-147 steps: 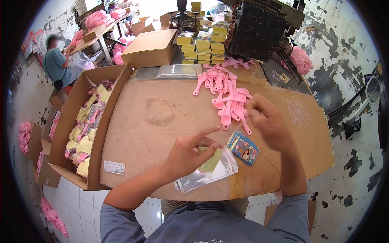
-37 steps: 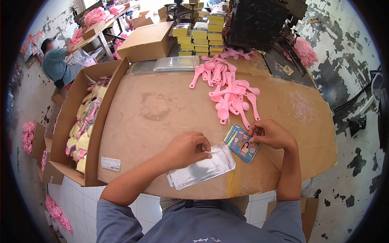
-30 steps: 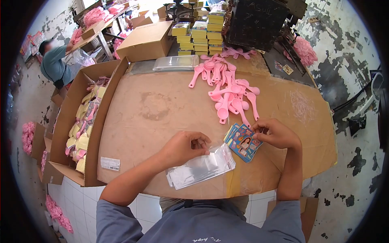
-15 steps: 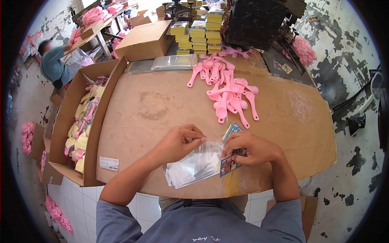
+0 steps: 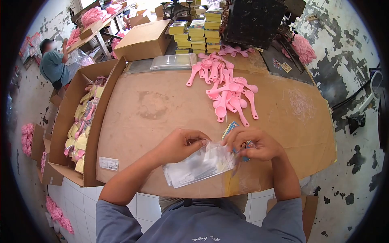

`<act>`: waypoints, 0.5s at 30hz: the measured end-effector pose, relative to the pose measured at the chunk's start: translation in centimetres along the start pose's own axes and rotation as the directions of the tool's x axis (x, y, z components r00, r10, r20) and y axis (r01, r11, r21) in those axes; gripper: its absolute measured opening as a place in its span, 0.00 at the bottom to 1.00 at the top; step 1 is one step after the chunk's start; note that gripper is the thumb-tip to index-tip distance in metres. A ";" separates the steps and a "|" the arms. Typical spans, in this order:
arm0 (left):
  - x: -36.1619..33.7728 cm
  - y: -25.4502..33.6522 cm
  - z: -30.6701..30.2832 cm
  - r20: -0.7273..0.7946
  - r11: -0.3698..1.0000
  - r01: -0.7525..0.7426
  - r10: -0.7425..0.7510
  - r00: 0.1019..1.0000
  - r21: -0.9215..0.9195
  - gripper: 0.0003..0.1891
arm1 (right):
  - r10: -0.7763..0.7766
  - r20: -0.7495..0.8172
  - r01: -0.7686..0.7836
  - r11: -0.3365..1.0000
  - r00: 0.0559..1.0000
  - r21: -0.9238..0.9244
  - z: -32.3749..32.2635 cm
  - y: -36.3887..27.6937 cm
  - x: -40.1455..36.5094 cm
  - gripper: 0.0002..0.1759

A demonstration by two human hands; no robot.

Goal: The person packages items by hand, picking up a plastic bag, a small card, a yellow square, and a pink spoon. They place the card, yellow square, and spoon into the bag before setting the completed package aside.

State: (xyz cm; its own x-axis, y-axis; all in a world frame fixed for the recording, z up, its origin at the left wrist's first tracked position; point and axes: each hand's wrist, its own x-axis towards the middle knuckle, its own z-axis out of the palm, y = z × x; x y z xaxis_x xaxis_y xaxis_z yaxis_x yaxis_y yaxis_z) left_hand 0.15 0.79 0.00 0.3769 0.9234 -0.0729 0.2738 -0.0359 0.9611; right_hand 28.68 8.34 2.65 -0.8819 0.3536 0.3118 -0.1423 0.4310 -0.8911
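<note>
My left hand (image 5: 182,143) is closed, with thumb and fingertips pinching the upper edge of a clear plastic bag (image 5: 216,156). The bag overlaps a pile of similar clear bags (image 5: 190,172) by the table's near edge. At the bag's right end my right hand (image 5: 255,143) is curled around a blue printed card (image 5: 250,145), mostly hidden by fingers and shiny plastic. Just beyond its fingertips, a small stack of blue and yellow cards (image 5: 230,128) lies on the cardboard table cover. Pink measuring spoons (image 5: 227,91) are heaped farther back.
To the left, a long open carton (image 5: 56,150) holds packed yellow and pink pieces. A closed box (image 5: 142,38), a stack of clear sleeves (image 5: 174,61) and piles of yellow-edged cards (image 5: 197,34) line the back. A person (image 5: 54,65) sits beyond the carton.
My right hand has turned and brought the printed card up and right; the card is now mostly covered. The clear bag's right end now reaches the right fingers. My left hand keeps its pinch.
</note>
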 end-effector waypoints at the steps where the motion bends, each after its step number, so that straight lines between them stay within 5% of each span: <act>1: 0.0 0.3 0.0 0.006 0.999 -0.006 0.005 1.000 0.050 0.11 | 0.045 0.047 -0.042 0.998 0.998 -0.051 0.5 0.2 0.2 0.08; 5: 0.0 0.2 -0.3 -0.114 0.984 -0.134 0.147 0.983 0.113 0.08 | 0.191 0.137 -0.159 0.963 0.972 -0.217 1.2 0.8 0.3 0.10; 8: -0.1 0.0 -1.5 -0.137 0.996 -0.084 0.083 0.987 0.004 0.08 | 0.151 0.143 -0.103 0.949 0.978 -0.299 1.0 0.3 0.4 0.12; 11: -0.4 1.4 -2.3 -0.030 0.935 0.007 -0.018 0.999 -0.353 0.09 | 0.063 0.048 -0.057 0.991 0.997 -0.122 0.3 0.4 0.3 0.10; 14: -0.7 2.4 -2.3 0.030 0.895 0.067 -0.060 0.998 -0.442 0.12 | 0.433 -0.269 -0.413 0.901 0.860 0.130 0.1 -0.5 -0.3 0.08; 15: -0.6 2.2 -2.1 0.035 0.902 0.061 -0.051 0.998 -0.427 0.13 | 0.387 -0.333 -0.380 0.921 0.860 0.088 0.2 -0.4 -0.2 0.08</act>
State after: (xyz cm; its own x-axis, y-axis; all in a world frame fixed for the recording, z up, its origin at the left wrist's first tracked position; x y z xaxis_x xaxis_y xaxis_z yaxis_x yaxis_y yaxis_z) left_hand -1.36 0.92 2.71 0.3932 0.9100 -0.1313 -0.1078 0.1874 0.9763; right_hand 28.78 7.94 2.89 -0.6639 0.7471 0.0334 0.1646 0.1895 -0.9680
